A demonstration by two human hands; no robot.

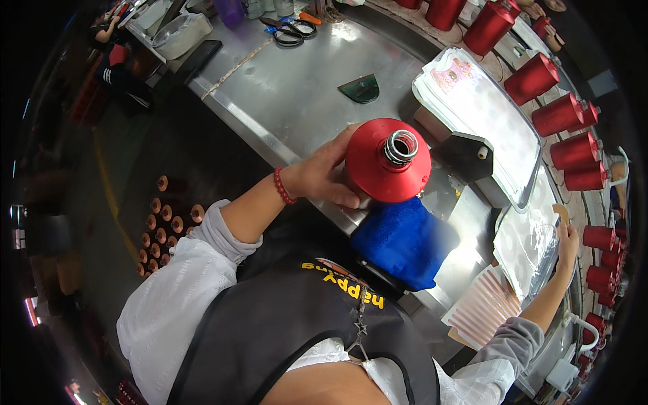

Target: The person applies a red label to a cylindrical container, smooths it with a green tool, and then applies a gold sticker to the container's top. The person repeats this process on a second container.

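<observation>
My left hand (324, 172) holds a red metallic bottle (372, 162) by its side; the bottle's threaded silver neck is uncapped and faces the camera. Just below the bottle lies a blue cloth (405, 243) at the table's near edge. Far to the right, my right hand (568, 243) is at the edge of a stack of clear and white sheets (526, 238), its fingers by a small tan piece; whether it grips anything is unclear. A striped sheet (486, 306) lies nearer to me. A dark green scraper-like piece (360, 88) rests on the metal table.
A tray of white label sheets (481, 116) stands right of the bottle, beside a black angular block (466, 157). Black-handled scissors (289, 33) lie at the table's back. Several red bottles (531, 78) line a conveyor along the right. Other people's hands show at upper right.
</observation>
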